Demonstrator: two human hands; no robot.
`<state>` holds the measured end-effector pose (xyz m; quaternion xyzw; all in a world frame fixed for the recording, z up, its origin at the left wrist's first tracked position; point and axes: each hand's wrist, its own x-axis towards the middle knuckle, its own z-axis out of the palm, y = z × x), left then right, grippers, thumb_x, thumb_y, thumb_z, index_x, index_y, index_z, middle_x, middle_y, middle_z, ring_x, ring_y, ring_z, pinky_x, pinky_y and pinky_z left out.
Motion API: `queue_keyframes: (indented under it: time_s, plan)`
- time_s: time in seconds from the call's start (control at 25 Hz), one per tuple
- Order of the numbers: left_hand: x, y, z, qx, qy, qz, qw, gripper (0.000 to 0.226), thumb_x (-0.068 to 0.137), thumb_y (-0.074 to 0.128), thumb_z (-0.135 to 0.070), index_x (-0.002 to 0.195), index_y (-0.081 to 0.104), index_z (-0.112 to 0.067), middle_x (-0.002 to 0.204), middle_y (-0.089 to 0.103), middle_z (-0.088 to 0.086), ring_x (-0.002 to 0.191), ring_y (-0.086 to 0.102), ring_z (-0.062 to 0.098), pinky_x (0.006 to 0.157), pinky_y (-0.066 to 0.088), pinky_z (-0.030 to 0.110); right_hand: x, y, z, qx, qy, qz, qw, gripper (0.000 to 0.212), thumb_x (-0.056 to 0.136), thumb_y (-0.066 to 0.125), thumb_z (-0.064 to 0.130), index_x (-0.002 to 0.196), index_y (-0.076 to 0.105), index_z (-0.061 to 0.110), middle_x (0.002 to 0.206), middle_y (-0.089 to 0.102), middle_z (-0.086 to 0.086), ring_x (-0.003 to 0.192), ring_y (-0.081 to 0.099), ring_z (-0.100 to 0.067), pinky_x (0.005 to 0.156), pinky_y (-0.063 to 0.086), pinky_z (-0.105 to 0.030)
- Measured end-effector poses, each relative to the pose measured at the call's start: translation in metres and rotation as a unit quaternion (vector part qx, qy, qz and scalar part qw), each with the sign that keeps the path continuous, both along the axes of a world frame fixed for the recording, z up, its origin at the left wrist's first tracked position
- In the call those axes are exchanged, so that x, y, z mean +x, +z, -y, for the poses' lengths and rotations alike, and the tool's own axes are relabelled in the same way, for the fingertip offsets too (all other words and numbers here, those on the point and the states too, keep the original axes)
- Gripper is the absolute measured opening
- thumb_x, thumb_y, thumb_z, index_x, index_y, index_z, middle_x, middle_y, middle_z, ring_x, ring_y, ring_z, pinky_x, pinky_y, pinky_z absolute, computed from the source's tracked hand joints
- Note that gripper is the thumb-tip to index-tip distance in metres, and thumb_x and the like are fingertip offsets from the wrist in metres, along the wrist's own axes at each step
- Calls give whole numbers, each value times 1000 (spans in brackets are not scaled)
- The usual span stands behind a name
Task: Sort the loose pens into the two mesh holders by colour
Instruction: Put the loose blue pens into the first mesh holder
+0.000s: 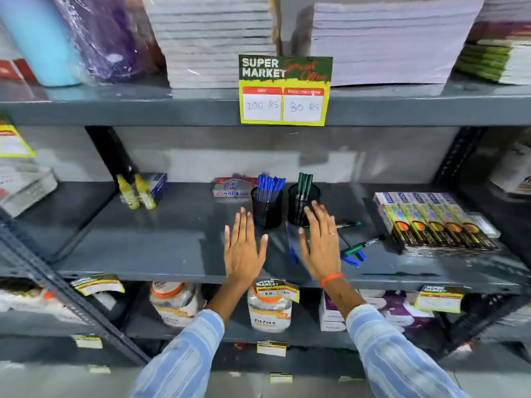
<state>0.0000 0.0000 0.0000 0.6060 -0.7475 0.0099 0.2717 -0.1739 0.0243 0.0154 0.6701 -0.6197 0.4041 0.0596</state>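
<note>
both hands, left hand (243,248) and right hand (321,248), hover flat, fingers spread, holding nothing, loose pens (356,248) on the shelf (143,254) right of the two holders (267,208).

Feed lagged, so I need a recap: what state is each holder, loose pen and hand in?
Left black mesh holder: upright, holds blue pens.
Right black mesh holder: upright, holds green pens.
Loose blue pen: lying on grey shelf.
Loose green marker: lying flat.
Left hand: open, empty.
Right hand: open, empty.
</note>
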Motion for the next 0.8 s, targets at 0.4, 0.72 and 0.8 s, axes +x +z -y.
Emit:
queue_keyframes:
  time_s: [0.4,0.72,0.8]
  plan:
    - [22,-44,30,119,-47,51,990,80,82,12,-58,143,22,-9,153,25,13,141,17,25,115,7,41,-20,-25,57,128,182,-266,938,36,52,84,2,78,72,24,80,69,2,84,57,-22,61,60,-32]
    - [20,-44,30,110,-38,55,992,78,82,13,-59,141,30,-10,152,28,11,141,19,23,115,10,40,-24,-26,68,86,272,-257,923,18,67,80,13,79,69,19,86,66,-3,86,37,-13,73,56,-30]
    - [19,-43,28,110,-36,55,992,78,82,13,-59,141,29,-10,152,27,10,141,18,23,115,9,39,-21,-29,69,65,285,-264,919,18,70,78,15,83,66,20,89,65,-3,86,40,-13,78,54,-27]
